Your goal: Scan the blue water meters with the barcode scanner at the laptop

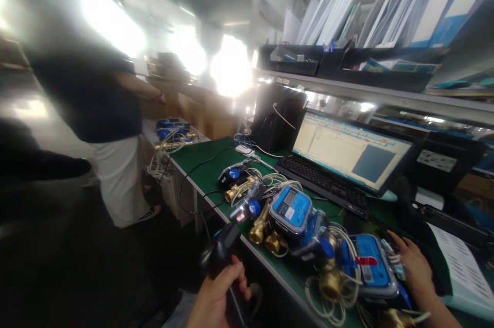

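My left hand (224, 287) is wrapped round the handle of a black handheld barcode scanner (222, 251), held in front of the table edge. At the right, my right hand (415, 266) lies with fingers stretched out beside a blue-faced meter (372, 263) that has a red tag. Whether the fingertips touch the meter or its cables is unclear. Another blue meter (291, 207) with a grey display sits nearer the middle, among several more with brass pipe fittings (257, 230) and coiled white cables (343, 292).
Behind the meters stand a black keyboard (322, 184) and a lit monitor (347, 148) on the green table (200, 161). A printed sheet (463, 266) lies at right. A shelf (370, 92) with folders runs above. Another person (111, 96) stands at left near more meters (173, 130).
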`<state>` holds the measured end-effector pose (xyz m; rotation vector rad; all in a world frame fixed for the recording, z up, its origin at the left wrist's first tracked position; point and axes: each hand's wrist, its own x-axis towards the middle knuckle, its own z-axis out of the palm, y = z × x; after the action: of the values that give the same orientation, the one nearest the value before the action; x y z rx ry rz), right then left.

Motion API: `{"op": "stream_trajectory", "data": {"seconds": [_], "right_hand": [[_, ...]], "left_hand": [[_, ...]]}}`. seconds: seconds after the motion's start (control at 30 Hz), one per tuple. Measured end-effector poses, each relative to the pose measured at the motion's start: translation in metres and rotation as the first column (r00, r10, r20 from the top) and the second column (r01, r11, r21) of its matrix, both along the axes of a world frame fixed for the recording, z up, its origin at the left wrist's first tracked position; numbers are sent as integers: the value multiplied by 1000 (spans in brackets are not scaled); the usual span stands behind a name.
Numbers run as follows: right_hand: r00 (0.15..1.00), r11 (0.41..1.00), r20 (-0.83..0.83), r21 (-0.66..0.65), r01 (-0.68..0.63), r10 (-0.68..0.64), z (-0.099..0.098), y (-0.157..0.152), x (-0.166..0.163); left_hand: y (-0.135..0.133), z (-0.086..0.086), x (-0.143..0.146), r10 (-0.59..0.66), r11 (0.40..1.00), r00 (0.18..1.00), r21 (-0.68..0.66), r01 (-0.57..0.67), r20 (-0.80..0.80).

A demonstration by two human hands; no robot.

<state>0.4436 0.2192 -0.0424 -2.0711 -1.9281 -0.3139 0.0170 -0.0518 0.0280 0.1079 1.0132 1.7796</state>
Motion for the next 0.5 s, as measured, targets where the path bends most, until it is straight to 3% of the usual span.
{"op": "stream_trajectory", "data": {"seconds": [0.17,0.37,0.5], "right_hand": [[999,1000,-35,-20,11,-11,0,1,0],[999,1000,-36,-17,8,-9,-7,6,6],[1000,999,-26,38,12,-11,-13,7,5]], "left_hand": [[2,-2,-1,31,1000,999,-3,-31,17],[3,-4,-8,-40,999,995,14,39,91],[11,-3,-5,49,998,995,-45,-45,87]]}}
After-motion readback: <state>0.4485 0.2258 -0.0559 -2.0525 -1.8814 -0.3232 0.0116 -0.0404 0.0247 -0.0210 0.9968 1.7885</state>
